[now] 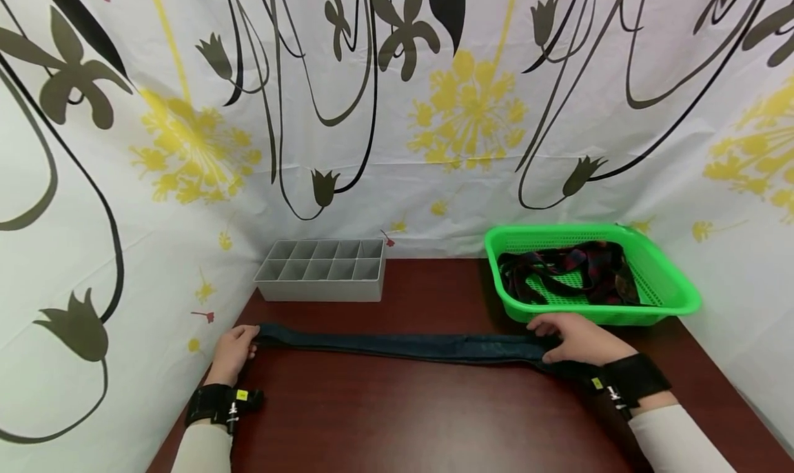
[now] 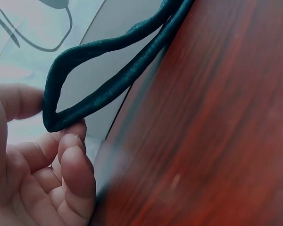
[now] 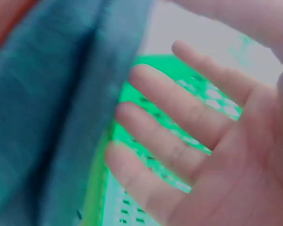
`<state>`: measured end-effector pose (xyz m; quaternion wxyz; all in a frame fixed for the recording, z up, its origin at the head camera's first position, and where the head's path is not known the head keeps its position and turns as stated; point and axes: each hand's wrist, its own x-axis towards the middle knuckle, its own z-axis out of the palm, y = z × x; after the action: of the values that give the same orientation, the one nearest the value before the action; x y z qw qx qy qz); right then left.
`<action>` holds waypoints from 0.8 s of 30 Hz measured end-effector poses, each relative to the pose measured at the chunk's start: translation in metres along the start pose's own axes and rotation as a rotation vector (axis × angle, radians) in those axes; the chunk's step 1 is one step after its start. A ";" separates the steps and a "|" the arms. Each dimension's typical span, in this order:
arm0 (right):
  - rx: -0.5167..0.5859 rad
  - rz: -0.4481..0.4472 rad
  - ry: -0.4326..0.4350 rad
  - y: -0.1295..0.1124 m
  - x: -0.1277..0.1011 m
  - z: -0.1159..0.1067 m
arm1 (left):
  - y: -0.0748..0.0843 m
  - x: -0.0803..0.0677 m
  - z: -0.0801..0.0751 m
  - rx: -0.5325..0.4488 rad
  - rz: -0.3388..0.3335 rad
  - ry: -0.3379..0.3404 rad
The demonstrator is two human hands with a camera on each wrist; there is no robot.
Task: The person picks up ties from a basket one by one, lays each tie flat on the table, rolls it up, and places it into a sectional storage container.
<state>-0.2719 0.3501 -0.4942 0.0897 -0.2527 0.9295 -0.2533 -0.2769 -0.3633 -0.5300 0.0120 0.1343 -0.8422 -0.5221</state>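
A dark teal necktie (image 1: 397, 345) stretches sideways between my hands, close over the table. At its left end, the cloth makes a narrow loop (image 2: 101, 94); my left hand (image 1: 232, 352) pinches the tip of that loop between thumb and fingers. Toward the wider right end, my right hand (image 1: 579, 338) is spread with thumb and fingers apart around the cloth. The right wrist view has the blurred wide part of the tie (image 3: 70, 113) beside the loosely straight fingers (image 3: 155, 127). Part of the tie's right end is hidden behind the right hand and wrist.
Behind the right hand stands a green plastic basket (image 1: 670, 290) with a dark patterned fabric strip (image 1: 595, 269) inside. A grey divided organizer box (image 1: 319, 292) stands at the back left of the brown table (image 1: 422, 418). Flower-printed cloth (image 1: 434, 204) hangs behind and at the sides.
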 end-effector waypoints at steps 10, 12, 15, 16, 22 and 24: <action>0.175 0.109 -0.086 0.012 -0.011 -0.004 | -0.002 -0.003 -0.003 0.092 0.054 0.002; 0.143 0.105 -0.083 0.017 -0.016 -0.003 | -0.003 -0.004 -0.001 0.137 0.078 0.002; 0.103 0.114 -0.081 0.026 -0.030 -0.006 | -0.002 -0.005 0.005 0.187 0.115 -0.005; 0.099 0.123 -0.081 0.030 -0.036 -0.007 | -0.003 -0.004 0.007 0.190 0.117 -0.010; 0.100 0.151 -0.061 0.062 -0.067 -0.018 | -0.005 -0.004 0.010 0.215 0.107 -0.044; 0.198 0.124 -0.071 0.072 -0.072 -0.023 | -0.006 -0.003 0.006 0.214 0.121 -0.064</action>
<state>-0.2474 0.4506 -0.5086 0.1625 -0.1932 0.9100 -0.3287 -0.2735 -0.3597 -0.5382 0.0022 0.0672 -0.8995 -0.4318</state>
